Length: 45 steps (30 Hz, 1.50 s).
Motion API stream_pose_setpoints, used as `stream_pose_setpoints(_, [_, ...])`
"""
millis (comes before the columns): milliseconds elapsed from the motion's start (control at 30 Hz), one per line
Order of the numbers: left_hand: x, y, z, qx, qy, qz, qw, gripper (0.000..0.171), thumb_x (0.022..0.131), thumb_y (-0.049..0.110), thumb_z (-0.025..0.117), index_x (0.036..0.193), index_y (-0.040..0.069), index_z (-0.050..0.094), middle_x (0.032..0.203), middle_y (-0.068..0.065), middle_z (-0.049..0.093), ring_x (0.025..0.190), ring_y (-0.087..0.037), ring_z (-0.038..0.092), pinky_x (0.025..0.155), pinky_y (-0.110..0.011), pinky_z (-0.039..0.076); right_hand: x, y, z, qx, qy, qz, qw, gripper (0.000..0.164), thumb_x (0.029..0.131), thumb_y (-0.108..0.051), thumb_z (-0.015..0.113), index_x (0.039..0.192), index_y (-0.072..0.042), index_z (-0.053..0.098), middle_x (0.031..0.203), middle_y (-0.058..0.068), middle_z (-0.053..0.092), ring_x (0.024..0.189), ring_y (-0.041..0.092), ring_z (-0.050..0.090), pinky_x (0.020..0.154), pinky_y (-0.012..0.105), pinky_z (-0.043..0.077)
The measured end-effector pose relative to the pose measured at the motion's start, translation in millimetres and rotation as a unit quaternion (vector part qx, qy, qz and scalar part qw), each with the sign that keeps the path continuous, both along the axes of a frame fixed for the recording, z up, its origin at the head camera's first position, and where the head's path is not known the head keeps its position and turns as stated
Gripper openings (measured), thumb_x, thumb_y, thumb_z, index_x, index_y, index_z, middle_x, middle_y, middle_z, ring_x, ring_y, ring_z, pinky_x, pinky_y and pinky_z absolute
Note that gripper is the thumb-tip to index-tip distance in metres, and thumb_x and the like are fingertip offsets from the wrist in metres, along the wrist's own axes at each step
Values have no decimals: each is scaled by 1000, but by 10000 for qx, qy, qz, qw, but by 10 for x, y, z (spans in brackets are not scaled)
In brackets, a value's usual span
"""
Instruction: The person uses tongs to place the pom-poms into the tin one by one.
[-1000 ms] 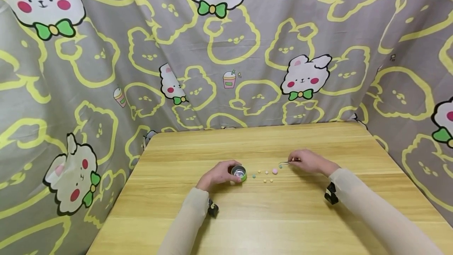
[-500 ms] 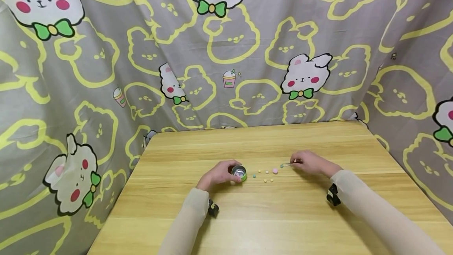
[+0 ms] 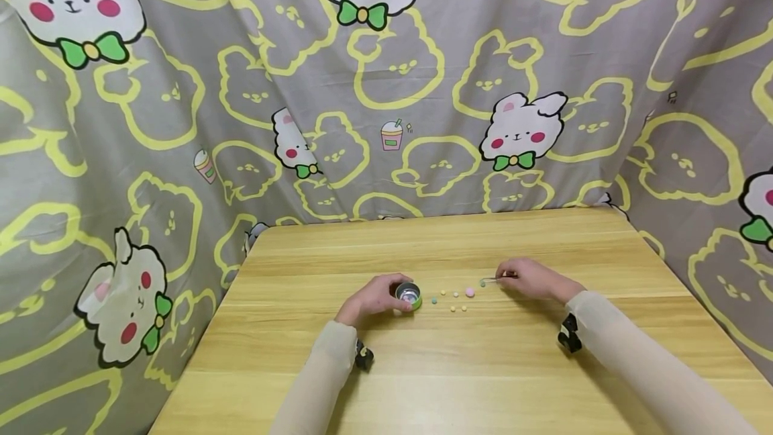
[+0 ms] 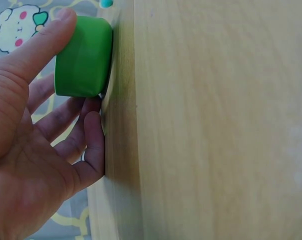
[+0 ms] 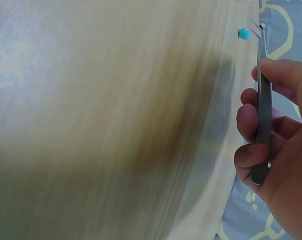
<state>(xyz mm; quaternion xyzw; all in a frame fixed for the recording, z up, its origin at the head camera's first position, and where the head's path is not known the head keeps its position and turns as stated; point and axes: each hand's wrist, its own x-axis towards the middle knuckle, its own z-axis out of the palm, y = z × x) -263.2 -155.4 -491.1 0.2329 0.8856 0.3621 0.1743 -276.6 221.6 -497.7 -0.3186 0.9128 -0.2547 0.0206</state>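
Observation:
My left hand (image 3: 379, 294) grips a small round green tin (image 4: 83, 57) standing on the table, thumb on the near side and fingers behind. In the head view the tin's mouth faces up and its shiny metal inside shows. My right hand (image 3: 530, 277) holds metal tweezers (image 5: 264, 115), pinched between thumb and fingers, with the lower fingers curled round the handle. The bent tips of the tweezers are right at a small turquoise ball (image 5: 244, 34), slightly parted. Between the hands lie a larger pink ball (image 3: 470, 293) and another turquoise ball (image 3: 434, 301).
Several small yellow and pale balls, among them a yellow ball (image 3: 453, 309), lie scattered between the tin and the tweezers. The wooden table (image 3: 423, 368) ends at a grey patterned curtain (image 3: 386, 86) behind and at both sides.
The right hand has shifted slightly right with the tweezers, and the turquoise ball at their tips has moved a little the same way. The left hand and tin stay put.

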Motion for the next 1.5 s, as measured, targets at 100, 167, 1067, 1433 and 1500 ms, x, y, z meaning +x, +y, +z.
stream_pose_setpoints(100, [-4, -4, -5, 7, 12, 1, 10000, 54, 79, 26, 78, 127, 14, 57, 110, 3, 61, 99, -12, 55, 88, -31, 43, -1, 13, 13, -68, 22, 0, 10000, 4, 91, -14, 63, 92, -14, 67, 83, -9, 60, 75, 8, 54, 66, 32, 45])
stream_pose_setpoints(167, [-6, -7, -9, 6, 16, -7, 10000, 53, 79, 27, 78, 127, 14, 57, 110, 3, 61, 99, -12, 55, 88, -31, 43, -1, 25, 17, -34, 77, 33, 10000, 4, 91, -13, 63, 92, -13, 67, 83, -9, 60, 74, 8, 53, 66, 32, 45])
stream_pose_setpoints(1067, [-4, -3, -19, 83, -5, 36, 10000, 51, 78, 27, 79, 124, 16, 59, 110, 6, 61, 100, -11, 54, 89, -32, 43, -15, 72, -36, 254, 45, 92, 9996, 5, 91, -15, 62, 94, -15, 66, 88, -8, 61, 79, 10, 54, 68, 35, 44])
stream_pose_setpoints(1433, [-7, -10, -15, 69, 18, 10, 10000, 52, 78, 27, 79, 125, 15, 58, 111, 4, 61, 100, -12, 55, 88, -31, 43, -16, 22, 3, -155, -344, -165, 9992, 9, 94, -16, 59, 97, -17, 67, 90, -7, 62, 80, 9, 55, 70, 34, 45])
stream_pose_setpoints(1500, [-3, -9, -14, 55, 23, 7, 10000, 53, 78, 27, 79, 125, 15, 58, 111, 4, 61, 100, -12, 55, 88, -31, 43, -9, 1, 11, -226, -326, -138, 9991, 9, 94, -16, 59, 97, -17, 67, 90, -7, 62, 80, 9, 55, 70, 33, 45])
